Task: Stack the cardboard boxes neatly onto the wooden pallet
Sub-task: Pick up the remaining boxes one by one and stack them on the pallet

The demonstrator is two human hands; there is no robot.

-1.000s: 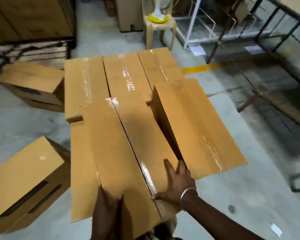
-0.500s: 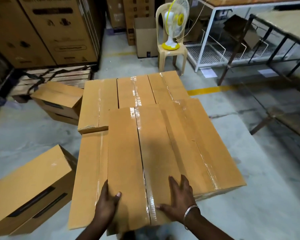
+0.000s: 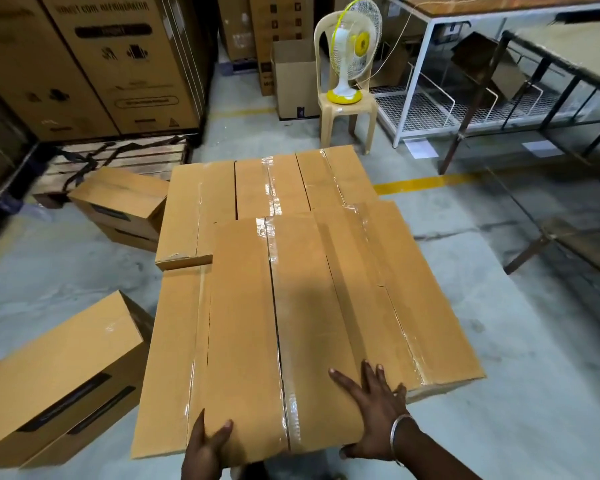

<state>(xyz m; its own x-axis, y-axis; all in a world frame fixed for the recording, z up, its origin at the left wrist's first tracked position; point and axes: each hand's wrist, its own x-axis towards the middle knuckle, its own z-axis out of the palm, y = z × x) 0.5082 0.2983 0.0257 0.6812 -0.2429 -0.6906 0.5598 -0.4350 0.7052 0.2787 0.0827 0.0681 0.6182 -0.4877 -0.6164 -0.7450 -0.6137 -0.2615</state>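
- Since a second ago the right-hand box (image 3: pixel 392 292) has dropped flat beside the held box (image 3: pixel 274 323) atop the stack.
- Left hand (image 3: pixel 205 448) grips its near edge, thumb on top.
- Right hand (image 3: pixel 374 417) rests on its lid, fingers spread flat, thumb under the edge.

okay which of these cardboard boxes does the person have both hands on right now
The near middle box atop the stack, its tape seam running toward the viewer. The left hand grips its near edge; the right hand lies flat on top. No other box is touched.
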